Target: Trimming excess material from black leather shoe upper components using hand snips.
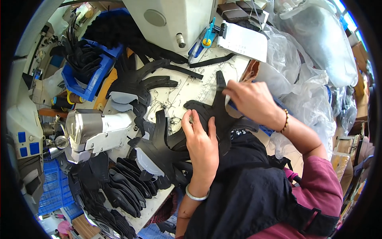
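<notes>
A black, branching flat piece (215,109), looking like fabric or leather, lies across the table edge in front of me. My left hand (201,149) rests on it with the fingers stretched out and slightly apart. The fingers of my right hand (254,104) are pinched together at the side of its upright strip; the fingertips are partly hidden and slightly blurred. Left of my left hand sits another black piece (161,141), near a grey scalloped-edge patch (148,162). More black pieces with grey patches (123,97) lie farther back.
A sewing machine's metal-and-white arm (93,131) reaches in from the left. Stacked black parts (127,183) line the near left edge. Behind stand a blue bin (93,85), a white machine housing (169,24), blue-handled snips (207,40) and a notepad (244,42). Plastic bags (314,47) crowd the right.
</notes>
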Motion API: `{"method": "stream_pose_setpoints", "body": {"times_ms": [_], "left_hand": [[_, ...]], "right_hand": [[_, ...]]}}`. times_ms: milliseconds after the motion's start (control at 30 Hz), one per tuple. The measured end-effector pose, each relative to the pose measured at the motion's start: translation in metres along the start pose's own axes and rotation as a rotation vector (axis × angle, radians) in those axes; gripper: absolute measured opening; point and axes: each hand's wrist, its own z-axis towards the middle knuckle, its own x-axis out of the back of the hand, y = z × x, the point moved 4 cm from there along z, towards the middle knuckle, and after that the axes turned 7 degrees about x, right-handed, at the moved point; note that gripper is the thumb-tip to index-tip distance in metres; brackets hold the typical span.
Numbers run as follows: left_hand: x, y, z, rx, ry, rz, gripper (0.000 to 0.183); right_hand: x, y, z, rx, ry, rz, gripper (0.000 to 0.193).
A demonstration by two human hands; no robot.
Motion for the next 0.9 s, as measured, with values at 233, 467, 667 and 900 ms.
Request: {"method": "stream_pose_setpoints", "body": {"times_ms": [233,467,667,900], "left_hand": [[-0.001,0.000,0.000,-0.055,0.019,0.006,0.041],[-0.001,-0.002,0.000,-0.050,0.024,-0.007,0.041],[-0.001,0.001,0.001,-0.068,-0.029,0.039,0.043],[0.001,0.000,0.003,-0.018,0.023,0.004,0.041]], "right_hand": [[-0.004,-0.009,-0.011,0.020,-0.020,0.131,0.018],[-0.004,-0.018,-0.008,0.053,-0.098,0.167,0.018],[0.004,-0.006,0.001,0.011,0.029,0.029,0.017],[0.005,0.010,0.004,-0.063,0.041,-0.088,0.019]]}}
